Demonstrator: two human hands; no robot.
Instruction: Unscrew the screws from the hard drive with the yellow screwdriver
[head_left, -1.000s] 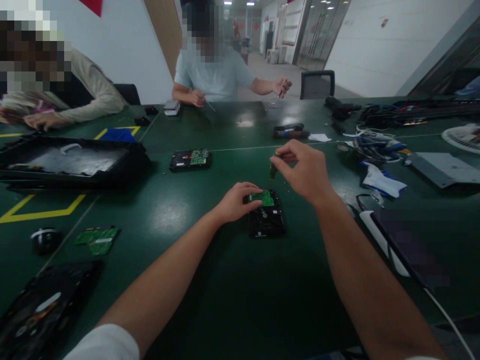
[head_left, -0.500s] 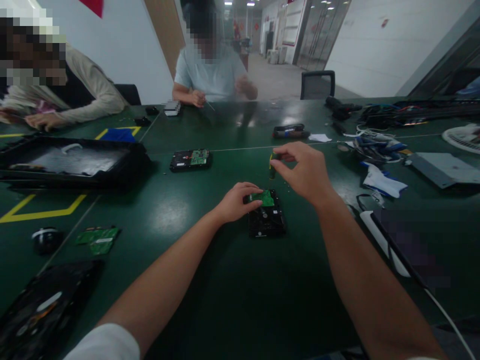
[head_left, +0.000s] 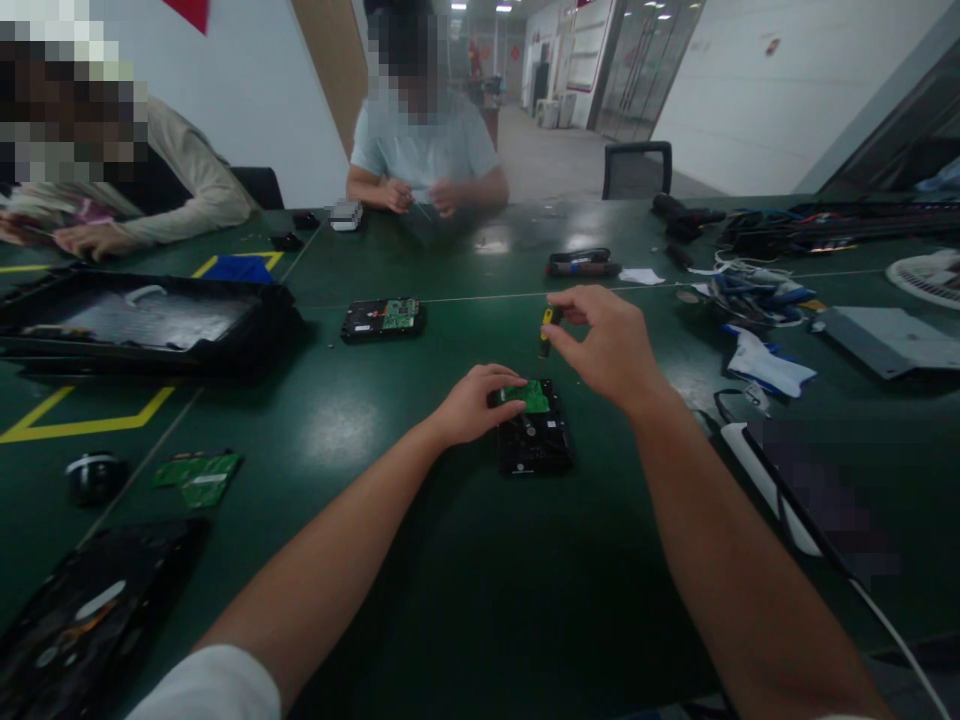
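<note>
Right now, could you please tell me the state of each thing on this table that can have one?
hard drive: flat on the table, green circuit board up, steadied by the left hand.
screwdriver: upright, pinched in the right hand above the drive.
second hard drive: lying board up, untouched.
loose circuit board: flat on the table, detached.
black case: lying open.
</note>
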